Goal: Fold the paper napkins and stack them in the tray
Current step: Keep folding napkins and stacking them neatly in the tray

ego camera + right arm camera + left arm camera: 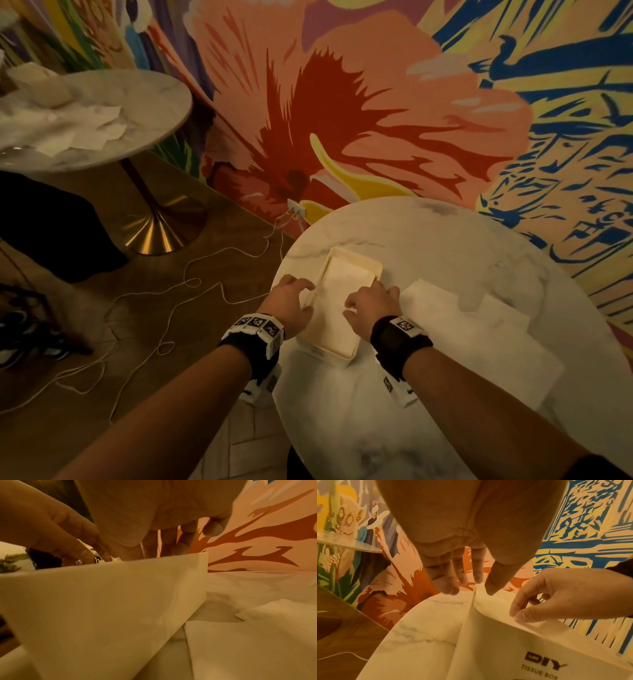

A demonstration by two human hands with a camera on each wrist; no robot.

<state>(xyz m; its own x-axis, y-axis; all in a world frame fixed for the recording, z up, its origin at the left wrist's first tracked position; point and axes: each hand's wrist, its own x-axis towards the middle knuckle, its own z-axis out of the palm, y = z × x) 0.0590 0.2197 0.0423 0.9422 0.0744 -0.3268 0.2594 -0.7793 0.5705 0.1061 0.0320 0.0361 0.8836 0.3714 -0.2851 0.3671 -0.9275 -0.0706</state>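
A cream tray point(356, 262) marked "DIY TISSUE BOX" point(544, 662) stands on the round marble table point(445, 240), close to its left edge. A folded napkin point(346, 284) lies inside it. My left hand point(291, 301) grips the tray's left wall, thumb inside and fingers outside point(485, 586). My right hand point(370, 303) reaches over the right wall and pinches the napkin's edge between thumb and forefinger point(518, 615). In the right wrist view the tray's outer wall point(120, 601) hides the fingertips point(154, 547). Unfolded white napkins point(462, 325) lie flat just right of the tray point(248, 642).
A second round table point(102, 150) with loose napkins stands at the upper left on a brass pedestal point(154, 233). White cords point(191, 284) trail over the wooden floor from a wall outlet point(296, 207). A painted wall point(376, 102) runs behind both tables.
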